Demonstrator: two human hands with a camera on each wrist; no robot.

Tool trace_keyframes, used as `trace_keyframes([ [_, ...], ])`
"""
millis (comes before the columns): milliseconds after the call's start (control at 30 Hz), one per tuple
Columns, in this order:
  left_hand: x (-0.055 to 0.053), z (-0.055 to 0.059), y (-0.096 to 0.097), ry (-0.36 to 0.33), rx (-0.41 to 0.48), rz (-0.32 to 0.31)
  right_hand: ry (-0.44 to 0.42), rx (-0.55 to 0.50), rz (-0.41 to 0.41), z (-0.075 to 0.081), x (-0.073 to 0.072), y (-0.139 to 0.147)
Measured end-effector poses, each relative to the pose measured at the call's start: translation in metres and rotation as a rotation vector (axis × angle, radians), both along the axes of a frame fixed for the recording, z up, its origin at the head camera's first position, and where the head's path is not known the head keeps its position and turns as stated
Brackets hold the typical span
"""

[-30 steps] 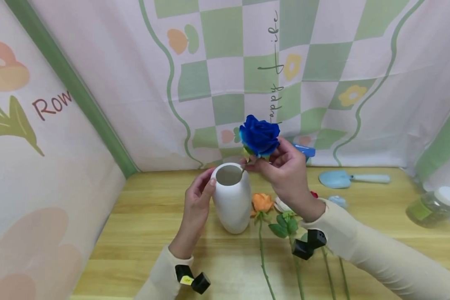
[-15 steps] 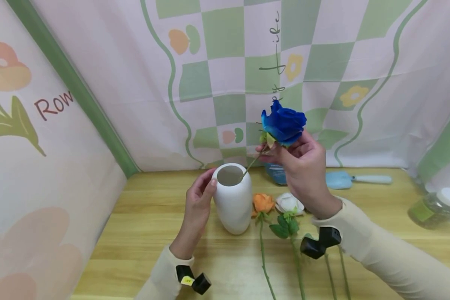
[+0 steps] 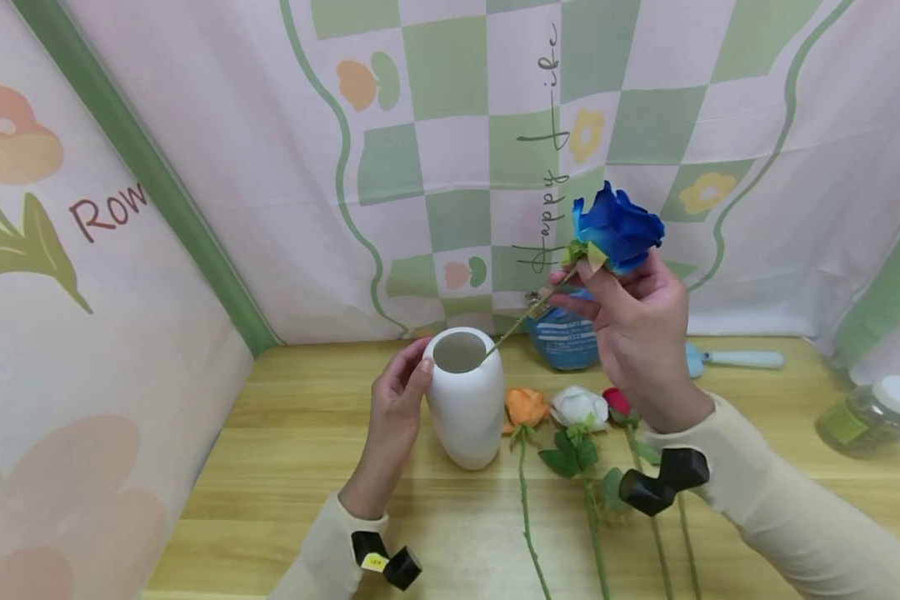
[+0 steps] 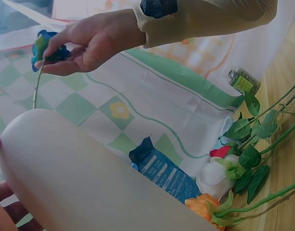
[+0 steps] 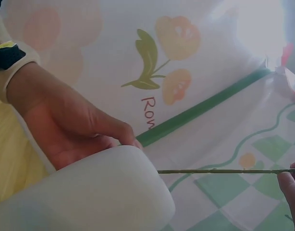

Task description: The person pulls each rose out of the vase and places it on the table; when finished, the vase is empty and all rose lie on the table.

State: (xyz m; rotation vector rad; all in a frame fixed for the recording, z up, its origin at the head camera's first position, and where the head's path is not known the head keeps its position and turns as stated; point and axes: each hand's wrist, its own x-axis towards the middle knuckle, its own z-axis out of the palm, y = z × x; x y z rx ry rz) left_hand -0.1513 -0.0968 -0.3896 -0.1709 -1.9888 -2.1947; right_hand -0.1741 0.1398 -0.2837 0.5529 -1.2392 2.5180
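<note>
My left hand (image 3: 399, 400) grips the side of a white vase (image 3: 465, 417), thumb near the rim, fingers round the back. The vase stands upright on the wooden table. My right hand (image 3: 648, 337), up and to the right of the vase, pinches a blue artificial rose (image 3: 621, 227) just beneath its bloom. Its thin stem (image 3: 528, 312) slants down to the vase mouth, and the lower end is hidden inside. In the right wrist view, the bare stem (image 5: 219, 171) stretches between the vase rim and my right fingertips.
Right of the vase lie an orange rose (image 3: 527, 407), a white rose (image 3: 579, 407) and a red rose (image 3: 617, 402), stems toward me. Behind them stands a blue packet (image 3: 566, 342). A trowel handle (image 3: 742, 359) and a lidded jar (image 3: 862, 421) are farther right.
My right hand has moved up and right with the blue rose, away from the vase, and more of the stem shows above the rim. My left hand and the vase stay put.
</note>
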Motion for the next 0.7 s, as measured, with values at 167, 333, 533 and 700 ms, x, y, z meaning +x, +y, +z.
trace_keyframes([
  [167,0.0,-0.001,0.0,-0.011,0.011,-0.004,0.001,-0.07,0.049,-0.001,-0.004,0.011],
  [333,0.0,0.0,0.001,-0.018,0.018,-0.01,-0.041,-0.112,0.061,-0.003,-0.01,0.022],
  [533,0.0,0.0,0.001,-0.009,0.022,-0.013,-0.091,-0.212,0.095,-0.008,-0.016,0.036],
  [700,0.001,0.001,0.0,-0.002,0.01,-0.011,-0.149,-0.288,0.124,-0.011,-0.024,0.049],
])
